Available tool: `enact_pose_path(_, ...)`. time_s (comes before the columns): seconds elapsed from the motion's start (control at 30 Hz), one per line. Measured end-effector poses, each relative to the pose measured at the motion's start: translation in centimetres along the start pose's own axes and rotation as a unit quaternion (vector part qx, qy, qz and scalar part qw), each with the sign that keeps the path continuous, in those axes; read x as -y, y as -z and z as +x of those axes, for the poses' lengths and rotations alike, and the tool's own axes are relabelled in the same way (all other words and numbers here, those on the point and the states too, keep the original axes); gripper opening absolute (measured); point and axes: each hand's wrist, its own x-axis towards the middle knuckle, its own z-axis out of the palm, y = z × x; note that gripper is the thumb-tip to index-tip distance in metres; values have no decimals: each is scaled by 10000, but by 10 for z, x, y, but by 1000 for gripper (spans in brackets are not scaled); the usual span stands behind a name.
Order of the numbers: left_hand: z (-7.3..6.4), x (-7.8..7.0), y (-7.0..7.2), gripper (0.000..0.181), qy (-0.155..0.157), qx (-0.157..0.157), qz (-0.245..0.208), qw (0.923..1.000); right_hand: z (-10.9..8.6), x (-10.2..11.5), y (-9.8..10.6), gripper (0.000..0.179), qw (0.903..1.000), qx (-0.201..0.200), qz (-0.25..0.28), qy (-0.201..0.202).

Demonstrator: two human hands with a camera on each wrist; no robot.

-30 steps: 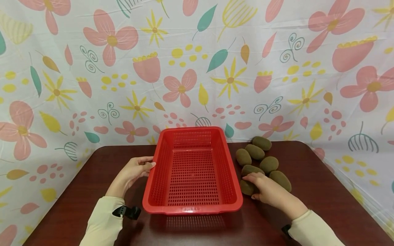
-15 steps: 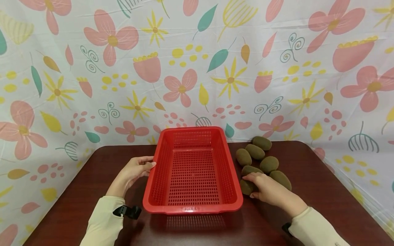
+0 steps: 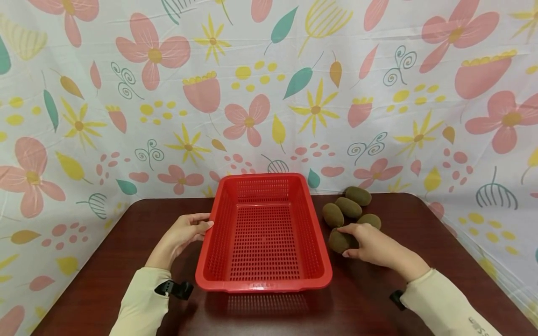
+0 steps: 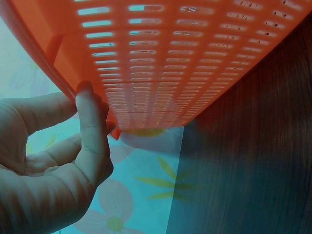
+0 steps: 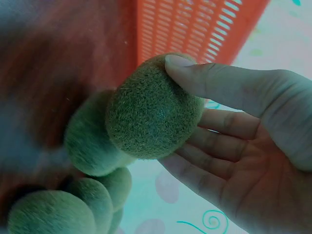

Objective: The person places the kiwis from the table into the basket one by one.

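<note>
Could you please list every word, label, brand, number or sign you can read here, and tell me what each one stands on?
No text is legible.
Red basket: a marking on its near rim, too small and blurred to read.
Right sleeve: dark lettering near the picture's bottom edge, too blurred to read.

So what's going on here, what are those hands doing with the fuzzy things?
A person's left hand grips the edge of a red basket, while the right hand holds a fuzzy kiwi between thumb and fingers, beside the basket. More kiwis lie on the dark table to the right. No kiwi is inside the basket.
</note>
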Motion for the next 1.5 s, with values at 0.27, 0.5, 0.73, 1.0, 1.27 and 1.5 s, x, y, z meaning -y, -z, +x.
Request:
enact_pose_path(0.27,0,0,1,47,28,-14,21,10000,6,-2,23,54,9997,-198,7,-133)
enact_pose_path(0.5,0,-1,1,48,-8,23,13,10000,15,3,42,57,9995,-262,114,-138)
enact_pose_path(0.73,1,-2,1,46,0,-19,-15,10000,33,13,57,54,9996,-215,163,19)
enact_pose_path(1.0,1,0,0,47,52,-8,-54,10000,59,30,69,48,9989,-54,445,169)
enact_pose_path(1.27,1,0,1,47,38,1,-74,10000,86,49,72,46,9986,98,469,237)
enact_pose_path(1.5,1,2,1,48,49,16,-97,9999,107,68,66,47,9952,289,886,291)
